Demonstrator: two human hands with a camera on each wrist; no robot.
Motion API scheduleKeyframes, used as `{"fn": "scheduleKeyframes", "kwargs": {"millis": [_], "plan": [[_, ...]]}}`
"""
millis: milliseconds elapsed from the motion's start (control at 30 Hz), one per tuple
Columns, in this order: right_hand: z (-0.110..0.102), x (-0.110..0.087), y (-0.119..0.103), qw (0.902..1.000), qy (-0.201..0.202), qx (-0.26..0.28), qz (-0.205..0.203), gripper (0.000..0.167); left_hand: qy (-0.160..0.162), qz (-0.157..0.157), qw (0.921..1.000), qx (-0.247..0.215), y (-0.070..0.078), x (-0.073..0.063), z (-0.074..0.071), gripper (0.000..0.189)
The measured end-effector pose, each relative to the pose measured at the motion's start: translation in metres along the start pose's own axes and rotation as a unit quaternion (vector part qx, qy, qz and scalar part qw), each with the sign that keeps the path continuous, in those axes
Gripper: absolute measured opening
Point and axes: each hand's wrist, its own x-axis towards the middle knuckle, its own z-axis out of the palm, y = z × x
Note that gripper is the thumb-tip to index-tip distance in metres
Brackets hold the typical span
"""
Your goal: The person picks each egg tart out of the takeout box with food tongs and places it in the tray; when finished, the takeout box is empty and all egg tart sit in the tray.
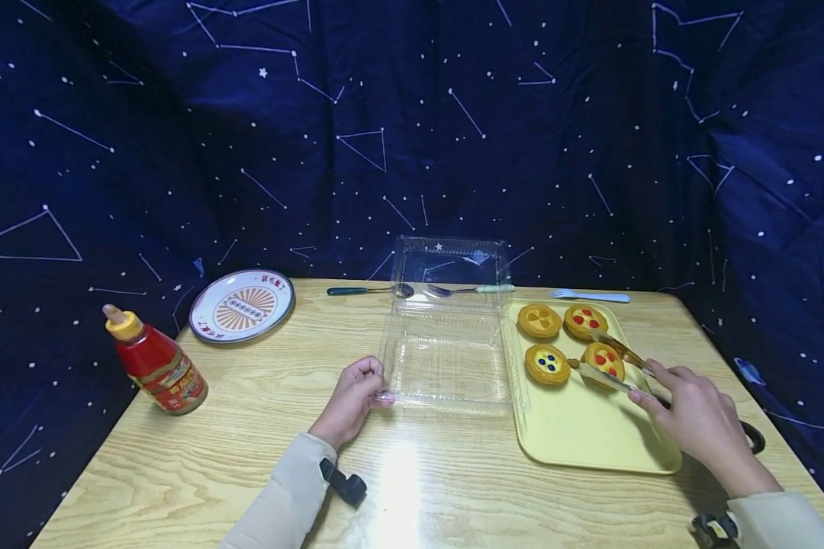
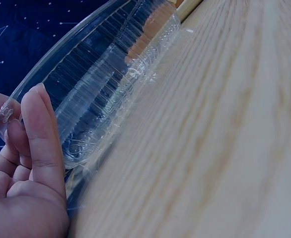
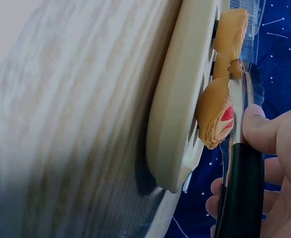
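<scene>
My left hand (image 1: 352, 398) pinches the near left corner of a clear plastic clamshell box (image 1: 446, 401), which lies with its lid raised toward the back. In the left wrist view, the thumb (image 2: 38, 134) and fingers meet at the box's rim (image 2: 29, 82). My right hand (image 1: 696, 415) holds metal tongs (image 1: 607, 379) with a black handle (image 3: 241, 188). Their spread tips stand on either side of a red-topped egg tart (image 1: 600, 358) on the yellow tray (image 1: 590, 438). In the right wrist view this tart (image 3: 214, 111) appears tilted beside the tongs.
Three other tarts, yellow-topped (image 1: 539, 321), red-topped (image 1: 586, 322) and blue-dotted (image 1: 547, 364), sit on the tray. Behind are a spoon (image 1: 357, 290), forks (image 1: 590, 296) and a dark starry curtain (image 1: 412, 137). At left stand a plate (image 1: 209, 305) and a red sauce bottle (image 1: 168, 374).
</scene>
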Motion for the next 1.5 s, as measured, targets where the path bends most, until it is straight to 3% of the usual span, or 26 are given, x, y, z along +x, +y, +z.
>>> {"fn": "scheduleKeyframes", "kwargs": {"millis": [167,333,633,1033,1233,1500], "plan": [[-0.001,0.0,-0.002,0.9994,-0.032,0.007,0.015,0.075,0.0,0.001,1.0,-0.001,0.0,0.0,0.0,0.014],[-0.004,-0.001,-0.002,0.9991,-0.036,0.013,0.02,0.077,0.001,0.0,1.0,-0.003,0.0,0.0,0.0,0.015],[-0.01,-0.002,-0.002,0.9989,0.001,0.04,0.024,0.082,-0.001,0.002,1.0,-0.008,0.0,0.0,-0.001,0.017],[-0.011,0.006,0.009,0.9925,0.068,0.07,0.073,0.078,-0.005,0.002,1.0,-0.008,0.0,0.0,0.0,0.017],[-0.012,0.011,0.016,0.9911,0.076,0.071,0.084,0.076,-0.008,0.003,1.0,-0.004,0.0,0.0,-0.001,0.016],[-0.009,0.022,0.03,0.9902,0.07,0.07,0.099,0.086,-0.009,0.007,0.9999,-0.003,0.0,0.0,-0.001,0.017]]}}
